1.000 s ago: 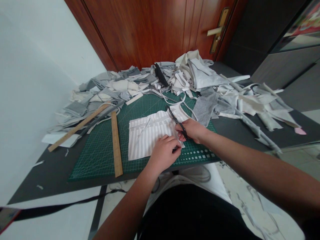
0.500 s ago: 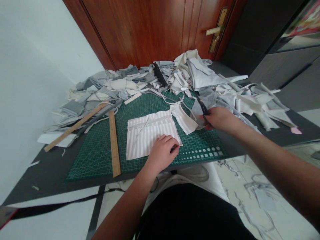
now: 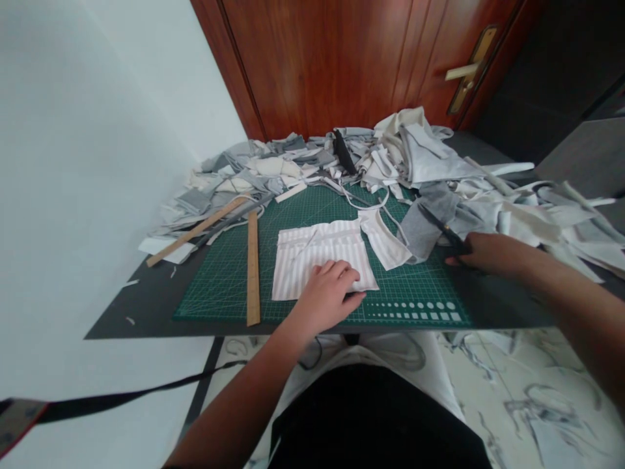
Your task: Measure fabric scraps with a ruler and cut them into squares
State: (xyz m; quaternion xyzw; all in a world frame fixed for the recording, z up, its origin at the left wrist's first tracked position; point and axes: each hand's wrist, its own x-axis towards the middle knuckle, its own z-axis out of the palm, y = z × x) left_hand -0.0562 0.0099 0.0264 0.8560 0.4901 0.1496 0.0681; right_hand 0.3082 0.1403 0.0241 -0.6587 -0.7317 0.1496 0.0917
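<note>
My left hand (image 3: 329,288) lies on the near right corner of a white striped cloth (image 3: 312,257) spread on the green cutting mat (image 3: 219,286); its fingers are curled and pressed on the cloth. My right hand (image 3: 481,254) rests at the mat's right edge, closed round the handles of black scissors (image 3: 445,229) whose blades point up-left over a grey scrap (image 3: 422,228). A cut-off white strip (image 3: 385,240) lies between the striped cloth and the scissors.
Two wooden rulers (image 3: 252,267) (image 3: 195,231) lie on the left of the mat. A heap of grey and white fabric scraps (image 3: 390,153) covers the back and right of the dark table (image 3: 137,306). A wooden door (image 3: 351,58) stands behind.
My right hand has carried the scissors away from the striped cloth to the right edge of the mat. The cut strip now lies apart. My left hand stayed on the cloth.
</note>
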